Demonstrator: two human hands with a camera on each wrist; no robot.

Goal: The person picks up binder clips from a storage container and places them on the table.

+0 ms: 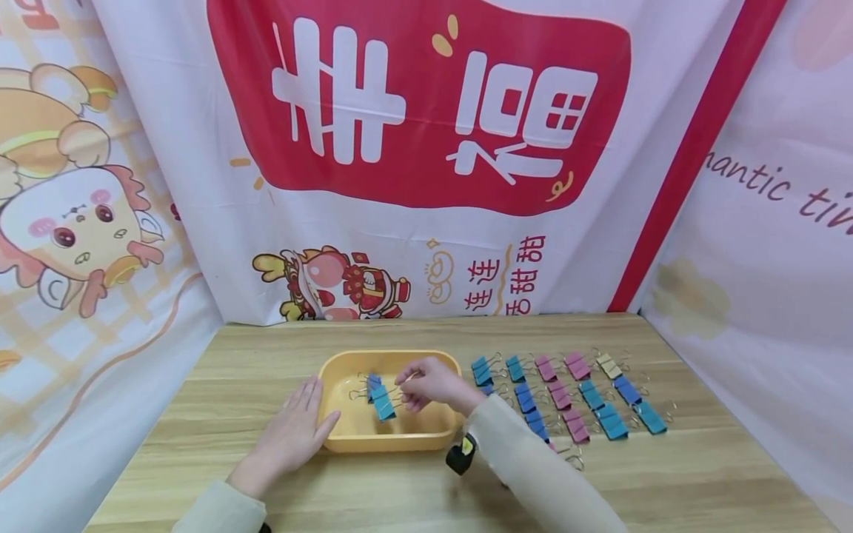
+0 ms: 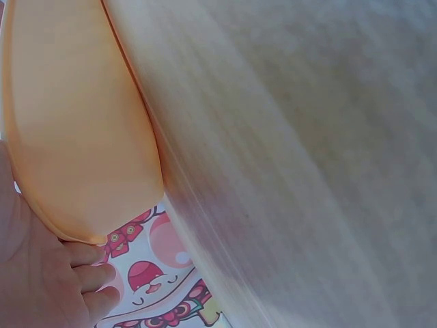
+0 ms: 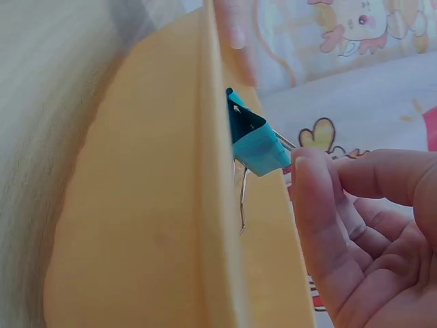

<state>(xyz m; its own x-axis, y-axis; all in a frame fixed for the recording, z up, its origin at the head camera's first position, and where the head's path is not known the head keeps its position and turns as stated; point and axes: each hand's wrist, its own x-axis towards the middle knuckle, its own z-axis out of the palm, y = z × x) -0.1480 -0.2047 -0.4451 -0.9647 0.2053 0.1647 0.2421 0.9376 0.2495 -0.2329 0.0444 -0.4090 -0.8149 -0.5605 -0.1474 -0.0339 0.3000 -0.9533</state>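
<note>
A teal binder clip (image 3: 259, 147) hangs from my right hand (image 1: 429, 383), whose thumb and forefinger pinch one of its wire handles over the yellow plastic basin (image 1: 373, 444). Behind it, a blue binder clip (image 1: 374, 383) is partly hidden inside the basin. My left hand (image 1: 298, 423) lies against the basin's left rim with its fingers extended. From the left wrist view, that hand's fingers (image 2: 92, 277) rest beside the basin's outer wall (image 2: 82, 123).
To the right of the basin, several binder clips lie in rough rows on the wooden table (image 1: 373, 492), among them pink clips (image 1: 576, 426), a yellow clip (image 1: 608, 365) and teal clips (image 1: 649, 417). Printed cloth (image 1: 426, 178) hangs behind and along both sides.
</note>
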